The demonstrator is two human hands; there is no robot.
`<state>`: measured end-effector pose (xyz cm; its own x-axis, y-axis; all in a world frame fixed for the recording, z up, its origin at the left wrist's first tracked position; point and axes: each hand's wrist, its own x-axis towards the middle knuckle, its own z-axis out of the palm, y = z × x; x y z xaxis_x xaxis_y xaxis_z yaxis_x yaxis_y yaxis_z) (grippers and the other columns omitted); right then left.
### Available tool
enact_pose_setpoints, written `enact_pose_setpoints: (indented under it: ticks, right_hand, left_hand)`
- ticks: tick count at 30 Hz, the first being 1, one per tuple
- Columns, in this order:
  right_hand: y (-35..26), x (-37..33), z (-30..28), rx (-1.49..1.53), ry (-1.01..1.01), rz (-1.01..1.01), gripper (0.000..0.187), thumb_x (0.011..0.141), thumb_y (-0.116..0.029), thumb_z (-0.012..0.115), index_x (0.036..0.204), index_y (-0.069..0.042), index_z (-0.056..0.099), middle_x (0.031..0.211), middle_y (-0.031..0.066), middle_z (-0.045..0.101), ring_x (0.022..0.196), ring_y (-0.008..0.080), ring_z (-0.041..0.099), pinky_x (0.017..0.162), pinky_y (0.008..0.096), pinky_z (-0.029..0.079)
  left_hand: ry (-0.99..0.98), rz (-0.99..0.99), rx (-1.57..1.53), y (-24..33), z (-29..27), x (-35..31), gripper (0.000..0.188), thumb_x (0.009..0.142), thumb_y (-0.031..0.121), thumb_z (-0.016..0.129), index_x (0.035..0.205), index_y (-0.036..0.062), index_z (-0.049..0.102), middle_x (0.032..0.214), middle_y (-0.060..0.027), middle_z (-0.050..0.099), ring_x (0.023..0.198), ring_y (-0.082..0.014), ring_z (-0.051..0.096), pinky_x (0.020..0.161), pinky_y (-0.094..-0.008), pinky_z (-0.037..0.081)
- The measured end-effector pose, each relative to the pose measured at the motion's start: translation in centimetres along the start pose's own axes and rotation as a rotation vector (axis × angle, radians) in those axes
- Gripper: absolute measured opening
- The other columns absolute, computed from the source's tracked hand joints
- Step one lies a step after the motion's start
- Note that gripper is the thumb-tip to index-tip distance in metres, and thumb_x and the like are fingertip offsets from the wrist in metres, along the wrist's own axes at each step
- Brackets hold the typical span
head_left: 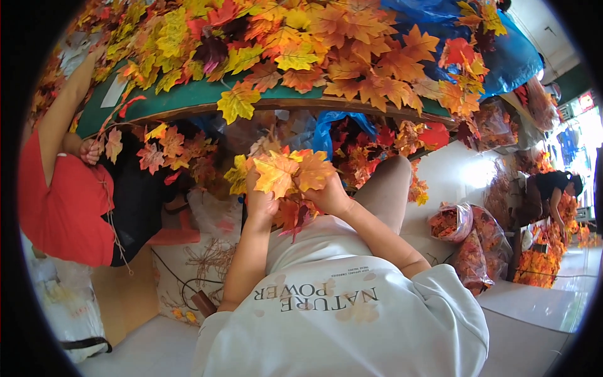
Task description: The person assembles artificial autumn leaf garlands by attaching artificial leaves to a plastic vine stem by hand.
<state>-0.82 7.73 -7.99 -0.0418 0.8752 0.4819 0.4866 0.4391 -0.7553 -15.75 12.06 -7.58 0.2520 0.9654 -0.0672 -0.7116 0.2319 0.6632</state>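
Note:
In front of my body, just below the table's edge, I hold a small bunch of artificial maple leaves (276,174), yellow-orange on top with darker red leaves hanging below. My left hand (262,200) grips it from the left side. From the right, my right hand (333,196) is closed on the same bunch. The leaves cover most of my fingertips, so the exact hold on the stems is hidden. A yellow leaf (239,102) hangs over the table edge beyond my hands.
Loose artificial leaves (352,31) heap over the green table (282,94), beside a blue plastic bag (512,60). A person in red (69,207) sits close on my left, holding a leaf stem. Clear bags of leaves (477,251) stand on the right; another person (549,195) bends farther off.

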Motion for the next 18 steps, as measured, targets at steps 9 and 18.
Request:
enact_pose_setpoints:
  ticks: [9,18]
  right_hand:
    - [0.3,5.7,-8.7,-0.455,-0.168,-0.241,0.021,0.076,-0.009,0.065,0.096,-0.005,0.063,0.087,0.0119,0.063,0.08,0.0301,0.061,0.07,0.0369,0.05]
    - [6.4,13.8,-14.2,-1.159,-0.176,-0.103,0.044,0.091,-0.041,0.04,0.134,-0.028,0.04,0.142,0.0069,0.03,0.134,0.0354,0.018,0.104,0.0589,0.017]
  left_hand:
    - [-0.129,0.312,1.243,2.7,1.4,0.2,0.018,0.078,0.002,0.057,0.095,-0.003,0.057,0.087,-0.0137,0.059,0.073,-0.0256,0.062,0.063,-0.0306,0.051]
    - [-0.149,0.281,1.427,0.7,-1.7,0.8,0.04,0.068,0.002,0.069,0.106,-0.003,0.054,0.085,-0.0131,0.062,0.07,-0.0181,0.063,0.061,-0.029,0.051]
